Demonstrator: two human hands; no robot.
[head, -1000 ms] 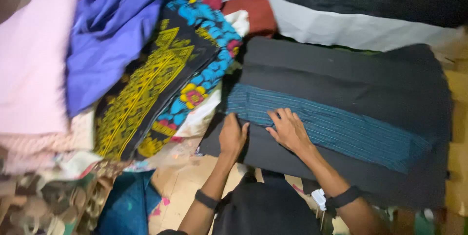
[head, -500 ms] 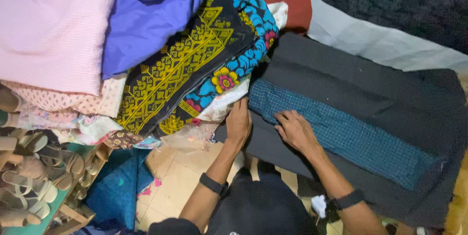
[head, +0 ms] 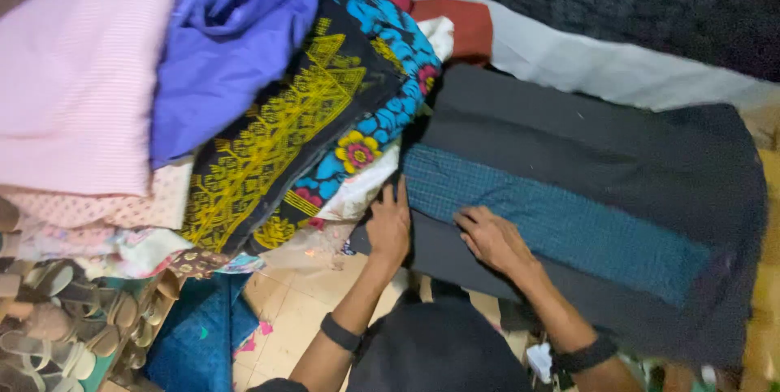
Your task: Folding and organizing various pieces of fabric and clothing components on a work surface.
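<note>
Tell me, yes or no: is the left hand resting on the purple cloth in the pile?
No: the left hand lies flat on the dark cloth with the teal checked band, well below the purple cloth.

Dark grey cloth (head: 585,140) under both palms: matt, smooth-woven. Teal band (head: 561,229) beneath right hand (head: 491,239) fingers: fine checked weave, matt. Beyond left hand (head: 390,225) fingertips: black cloth with yellow woven pattern (head: 276,140), blue satin-like fabric (head: 236,43) with slight sheen, pink ribbed cloth (head: 73,75). Black bands on both wrists, matt.
</note>
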